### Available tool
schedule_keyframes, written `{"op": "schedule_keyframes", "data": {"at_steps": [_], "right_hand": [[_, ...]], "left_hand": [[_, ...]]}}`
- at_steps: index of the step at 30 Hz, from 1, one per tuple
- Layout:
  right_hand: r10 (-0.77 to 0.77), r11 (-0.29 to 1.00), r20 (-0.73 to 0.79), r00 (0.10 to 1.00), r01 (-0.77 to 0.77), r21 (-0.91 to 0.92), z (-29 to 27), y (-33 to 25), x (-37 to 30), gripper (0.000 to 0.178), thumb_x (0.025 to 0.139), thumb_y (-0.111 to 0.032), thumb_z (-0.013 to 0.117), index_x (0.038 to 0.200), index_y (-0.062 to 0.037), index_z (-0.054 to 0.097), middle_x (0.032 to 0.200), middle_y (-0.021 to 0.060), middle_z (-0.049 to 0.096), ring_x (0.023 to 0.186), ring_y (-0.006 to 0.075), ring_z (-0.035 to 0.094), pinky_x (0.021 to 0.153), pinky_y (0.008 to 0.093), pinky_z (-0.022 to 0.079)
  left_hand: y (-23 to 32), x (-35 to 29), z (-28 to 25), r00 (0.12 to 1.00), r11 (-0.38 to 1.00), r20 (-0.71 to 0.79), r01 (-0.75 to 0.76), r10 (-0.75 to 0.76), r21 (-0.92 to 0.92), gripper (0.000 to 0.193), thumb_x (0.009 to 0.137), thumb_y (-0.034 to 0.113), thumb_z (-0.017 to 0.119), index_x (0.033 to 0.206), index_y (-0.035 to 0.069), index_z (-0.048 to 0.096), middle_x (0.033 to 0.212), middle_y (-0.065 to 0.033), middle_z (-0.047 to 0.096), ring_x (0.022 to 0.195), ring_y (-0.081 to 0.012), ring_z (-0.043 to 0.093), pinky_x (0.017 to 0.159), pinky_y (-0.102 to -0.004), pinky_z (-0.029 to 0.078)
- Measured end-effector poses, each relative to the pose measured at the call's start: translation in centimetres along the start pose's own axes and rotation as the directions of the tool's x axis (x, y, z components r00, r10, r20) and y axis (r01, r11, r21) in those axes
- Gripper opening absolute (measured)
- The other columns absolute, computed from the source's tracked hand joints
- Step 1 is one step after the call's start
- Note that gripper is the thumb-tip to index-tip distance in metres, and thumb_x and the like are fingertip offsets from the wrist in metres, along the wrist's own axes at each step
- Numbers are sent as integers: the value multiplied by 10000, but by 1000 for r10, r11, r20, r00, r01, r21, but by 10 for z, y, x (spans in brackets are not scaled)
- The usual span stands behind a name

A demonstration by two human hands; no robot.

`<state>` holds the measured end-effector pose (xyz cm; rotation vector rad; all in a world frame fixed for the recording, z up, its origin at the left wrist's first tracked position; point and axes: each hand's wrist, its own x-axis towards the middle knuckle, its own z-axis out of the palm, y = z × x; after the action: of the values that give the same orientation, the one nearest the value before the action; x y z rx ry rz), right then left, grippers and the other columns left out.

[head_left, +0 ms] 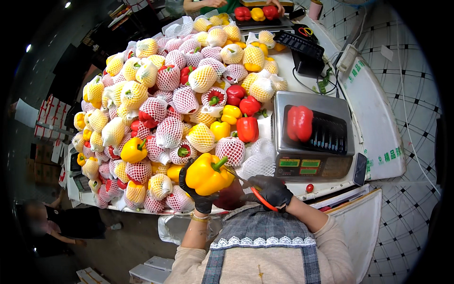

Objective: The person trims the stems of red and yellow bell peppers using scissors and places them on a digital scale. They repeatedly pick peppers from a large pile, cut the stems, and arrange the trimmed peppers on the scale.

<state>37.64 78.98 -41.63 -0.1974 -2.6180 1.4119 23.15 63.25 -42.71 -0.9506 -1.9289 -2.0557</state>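
Note:
My left hand [203, 203], in a black glove, is closed round a large yellow bell pepper [202, 176] and holds it at the near edge of the table. The pepper's green stem points up and to the right. In my right hand [272, 190], also gloved in black, is a pair of scissors [263, 199] with orange-red handles. Their blades reach left to the pepper, close beside its stem; whether they touch it I cannot tell. A digital scale [294, 170] stands right of my hands, bearing a black tray [331, 133] with one red bell pepper [299, 123].
A heap of red and yellow peppers in foam nets [170, 132] covers the table's left and middle. Bare red peppers [247, 128] lie beside the scale. Stacked black trays [300, 45] stand behind it. Across the table, another person's hand [276, 5] is at a filled tray. A phone [360, 169] lies at right.

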Motion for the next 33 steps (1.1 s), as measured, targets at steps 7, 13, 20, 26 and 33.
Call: {"op": "schedule_keyframes", "data": {"at_steps": [7,13,20,26,33], "right_hand": [[-11,1000,0,1000,11,-8,3,6,0,276,781,-324,617,879,-67,605,805,120,608,730,289,597,633,358,465],[130,988,23,991,-128,-81,-10,-6,8,425,828,-444,501,854,-29,589,657,223,576,642,378,576,616,445,444],[93,979,-77,993,-105,-176,-9,35,-15,205,809,-223,524,879,-38,578,633,175,593,564,325,585,491,407,430],[410,-14,143,901,-150,989,-69,-5,-42,341,859,-172,530,1170,-59,445,1128,52,510,853,90,569,572,195,486],[595,290,-264,759,104,952,-98,12,-69,349,745,-163,698,1015,-42,513,924,45,584,904,126,552,783,259,459]], "left_hand": [[-5,3,3,998,996,49,-22,27,-87,931,486,353,834,1224,38,364,1213,-176,461,1100,-303,479,962,-447,370],[-3,-10,15,976,976,-13,218,-218,-21,964,582,429,776,1300,21,279,1318,-134,327,1200,-268,347,1018,-383,266],[-23,-5,29,697,512,197,661,-689,-549,534,863,418,500,1254,81,364,1290,-114,353,1150,-264,409,950,-382,363],[1,-21,65,976,977,45,215,-215,0,696,722,22,638,1303,97,263,1303,-123,319,1122,-269,426,923,-389,388],[67,-15,167,716,952,630,-270,301,-148,1018,582,260,812,1361,93,178,1351,-218,280,1229,-359,337,990,-495,282]]}}
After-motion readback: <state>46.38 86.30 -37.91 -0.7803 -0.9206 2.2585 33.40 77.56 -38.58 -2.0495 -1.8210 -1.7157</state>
